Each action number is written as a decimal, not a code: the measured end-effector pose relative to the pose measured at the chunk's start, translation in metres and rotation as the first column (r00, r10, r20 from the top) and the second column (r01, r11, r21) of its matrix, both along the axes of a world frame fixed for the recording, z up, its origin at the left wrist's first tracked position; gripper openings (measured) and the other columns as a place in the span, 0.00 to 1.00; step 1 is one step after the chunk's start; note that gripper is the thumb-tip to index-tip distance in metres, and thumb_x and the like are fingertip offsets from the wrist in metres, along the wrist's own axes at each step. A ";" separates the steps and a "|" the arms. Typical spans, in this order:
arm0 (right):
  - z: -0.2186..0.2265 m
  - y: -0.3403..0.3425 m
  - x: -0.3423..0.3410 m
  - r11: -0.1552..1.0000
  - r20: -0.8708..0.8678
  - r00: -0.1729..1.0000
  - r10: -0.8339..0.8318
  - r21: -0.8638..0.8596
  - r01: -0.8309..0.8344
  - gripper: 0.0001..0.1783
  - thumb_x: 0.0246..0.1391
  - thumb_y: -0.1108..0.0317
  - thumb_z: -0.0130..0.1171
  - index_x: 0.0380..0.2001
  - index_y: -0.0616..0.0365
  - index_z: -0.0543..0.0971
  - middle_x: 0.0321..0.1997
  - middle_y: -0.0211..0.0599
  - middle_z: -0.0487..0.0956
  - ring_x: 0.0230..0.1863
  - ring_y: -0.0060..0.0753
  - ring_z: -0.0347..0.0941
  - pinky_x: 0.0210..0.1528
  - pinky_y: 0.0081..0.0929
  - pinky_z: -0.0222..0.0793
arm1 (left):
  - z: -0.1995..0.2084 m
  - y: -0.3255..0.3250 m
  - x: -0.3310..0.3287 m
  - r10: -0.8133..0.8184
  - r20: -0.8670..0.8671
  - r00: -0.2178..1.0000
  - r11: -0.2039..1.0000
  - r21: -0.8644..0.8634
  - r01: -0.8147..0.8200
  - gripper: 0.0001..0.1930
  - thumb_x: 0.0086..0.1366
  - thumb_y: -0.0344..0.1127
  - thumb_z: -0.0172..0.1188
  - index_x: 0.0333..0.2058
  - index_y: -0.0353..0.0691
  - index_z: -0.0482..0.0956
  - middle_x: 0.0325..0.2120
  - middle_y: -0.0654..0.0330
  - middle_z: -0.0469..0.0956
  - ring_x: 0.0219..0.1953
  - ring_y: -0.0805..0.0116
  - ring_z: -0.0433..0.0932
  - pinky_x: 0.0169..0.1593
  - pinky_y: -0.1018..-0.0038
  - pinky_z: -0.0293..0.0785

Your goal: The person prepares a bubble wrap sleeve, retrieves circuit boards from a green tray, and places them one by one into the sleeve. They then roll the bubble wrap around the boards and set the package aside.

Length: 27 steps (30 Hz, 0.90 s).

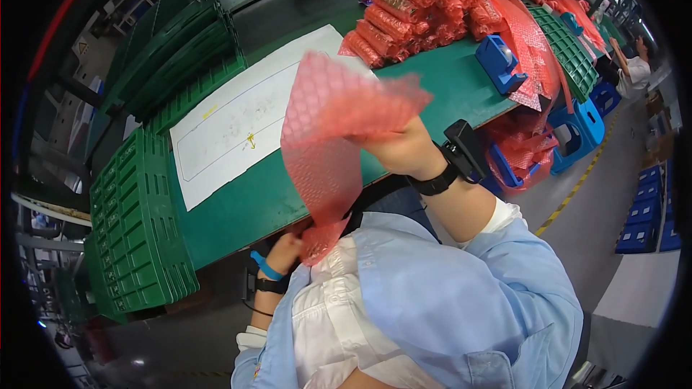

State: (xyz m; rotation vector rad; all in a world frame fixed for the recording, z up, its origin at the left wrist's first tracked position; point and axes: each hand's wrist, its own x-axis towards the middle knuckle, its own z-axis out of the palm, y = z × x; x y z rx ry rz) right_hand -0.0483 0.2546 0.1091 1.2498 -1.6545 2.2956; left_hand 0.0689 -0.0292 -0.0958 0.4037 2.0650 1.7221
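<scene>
Bubble wrap [321, 166] clutched in R hand [405, 150]; L hand [287, 248] by btm end, grip unclear.

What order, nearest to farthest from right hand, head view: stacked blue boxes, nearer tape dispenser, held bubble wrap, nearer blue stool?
1. Held bubble wrap: in right hand
2. Tape dispenser: right, on table
3. Nearer blue stool: right, past table
4. Stacked blue boxes: far right

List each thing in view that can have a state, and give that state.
Red bubble-wrap sheet: unrolled, held up
Right hand: gripping the sheet
Left hand: by the sheet's lower end, grip unclear
White paper: spread on green table
Red wrapped rolls: piled
Green crates: stacked
Blue tape dispenser: upright
</scene>
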 end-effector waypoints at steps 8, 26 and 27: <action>-0.011 -0.034 0.033 0.965 0.060 0.982 0.179 0.185 -0.187 0.15 0.48 0.79 0.55 0.41 0.60 0.81 0.42 0.36 0.81 0.46 0.33 0.76 0.50 0.30 0.70 | -0.038 0.018 -0.026 -0.108 -0.045 0.993 0.735 -0.676 0.049 0.19 0.66 0.34 0.56 0.55 0.36 0.73 0.52 0.53 0.75 0.55 0.62 0.73 0.59 0.70 0.65; -0.091 -0.079 -0.050 0.896 0.482 0.810 -0.333 0.428 0.114 0.17 0.60 0.73 0.56 0.52 0.62 0.72 0.33 0.30 0.79 0.30 0.16 0.73 0.31 0.14 0.67 | 0.161 0.018 0.001 0.186 -0.545 0.818 0.941 -0.142 -0.308 0.13 0.65 0.27 0.56 0.48 0.34 0.76 0.45 0.54 0.77 0.51 0.62 0.75 0.56 0.66 0.68; -0.099 -0.085 -0.051 0.894 0.441 0.828 -0.347 0.423 0.150 0.17 0.60 0.73 0.56 0.53 0.62 0.72 0.34 0.30 0.79 0.30 0.16 0.73 0.31 0.14 0.67 | 0.164 0.022 -0.013 0.023 -0.712 0.702 0.909 -0.277 -0.311 0.16 0.64 0.28 0.58 0.50 0.35 0.75 0.49 0.54 0.76 0.53 0.61 0.73 0.57 0.65 0.67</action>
